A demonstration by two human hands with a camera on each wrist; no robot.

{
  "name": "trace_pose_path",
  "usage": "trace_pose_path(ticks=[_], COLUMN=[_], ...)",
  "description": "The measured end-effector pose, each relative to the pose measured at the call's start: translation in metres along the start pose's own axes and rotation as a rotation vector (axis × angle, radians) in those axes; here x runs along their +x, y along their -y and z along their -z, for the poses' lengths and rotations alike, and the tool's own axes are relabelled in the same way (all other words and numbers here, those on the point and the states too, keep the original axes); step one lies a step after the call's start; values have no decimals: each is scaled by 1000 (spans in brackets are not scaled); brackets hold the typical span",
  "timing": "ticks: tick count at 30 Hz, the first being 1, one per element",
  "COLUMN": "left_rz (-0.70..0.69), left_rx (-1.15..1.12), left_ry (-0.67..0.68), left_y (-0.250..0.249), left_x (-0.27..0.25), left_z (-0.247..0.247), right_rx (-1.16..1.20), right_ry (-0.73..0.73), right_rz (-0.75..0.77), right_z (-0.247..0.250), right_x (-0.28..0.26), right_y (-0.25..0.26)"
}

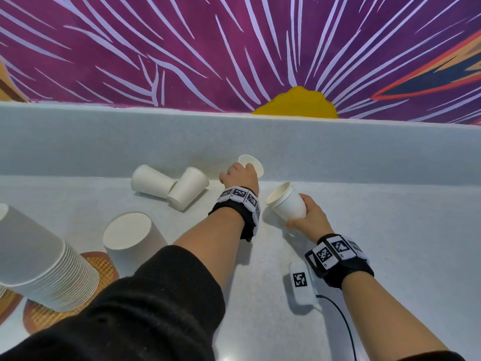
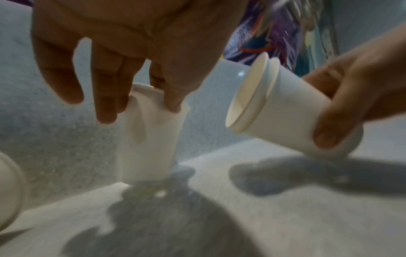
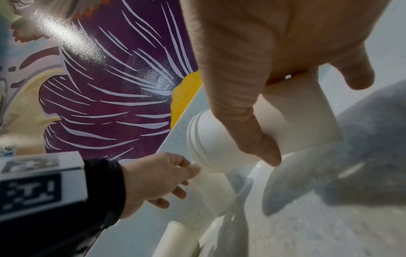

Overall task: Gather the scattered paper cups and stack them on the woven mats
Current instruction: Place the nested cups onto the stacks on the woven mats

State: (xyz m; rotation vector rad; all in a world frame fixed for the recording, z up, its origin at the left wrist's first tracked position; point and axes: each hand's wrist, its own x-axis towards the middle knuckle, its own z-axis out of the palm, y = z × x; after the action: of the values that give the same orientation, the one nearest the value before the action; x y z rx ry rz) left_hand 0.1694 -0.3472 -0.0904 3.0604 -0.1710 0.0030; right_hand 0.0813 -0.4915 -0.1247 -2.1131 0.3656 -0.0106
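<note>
My left hand [image 1: 240, 175] reaches to the back wall and pinches the rim of an upright white paper cup [image 1: 251, 164]; the left wrist view shows its fingers [image 2: 169, 99] curled on that cup [image 2: 149, 139]. My right hand [image 1: 311, 213] grips two nested cups [image 1: 286, 201] tilted on their side, mouths pointing left, just above the counter. Two more cups [image 1: 151, 181] [image 1: 188, 189] lie on their sides to the left. An upside-down cup [image 1: 130, 242] stands on a woven mat [image 1: 102, 265], and a tall cup stack [image 1: 41, 259] stands on another mat [image 1: 39, 320].
A white tag block [image 1: 302, 282] with a black cable lies on the pale counter [image 1: 390, 230] near my right wrist. A low grey ledge [image 1: 104, 142] and a purple mural wall close off the back. My black sleeve [image 1: 145, 313] covers part of the mats.
</note>
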Motion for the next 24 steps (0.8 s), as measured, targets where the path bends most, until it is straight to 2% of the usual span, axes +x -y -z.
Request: trace_pose_path(ticks=[5, 7, 8, 11, 13, 15, 20, 24], left_rz=[124, 128, 102, -39, -37, -47, -72, 16], left_rx=[-469, -566, -567, -485, -460, -475, -593, -744], left_ry=[-108, -91, -64, 131, 191, 131, -145, -203], left_y=[-14, -20, -21, -28, -27, -20, 15, 54], left_x=[-24, -40, -50, -72, -83, -95, -125, -147], left_z=[34, 48, 54, 51, 52, 68, 136, 178], right_rx=[-13, -10, 1, 91, 152, 214, 400, 652], right_ry=[-72, -94, -99, -111, -133, -177, -276, -275], right_rz=[-10, 5, 27, 122, 181, 220, 349, 501], right_z=[7, 7, 6, 5, 4, 4, -1, -5], right_x=[-13, -21, -27, -44, -58, -69, -95, -120], right_y=[7, 12, 17, 37, 52, 63, 94, 137])
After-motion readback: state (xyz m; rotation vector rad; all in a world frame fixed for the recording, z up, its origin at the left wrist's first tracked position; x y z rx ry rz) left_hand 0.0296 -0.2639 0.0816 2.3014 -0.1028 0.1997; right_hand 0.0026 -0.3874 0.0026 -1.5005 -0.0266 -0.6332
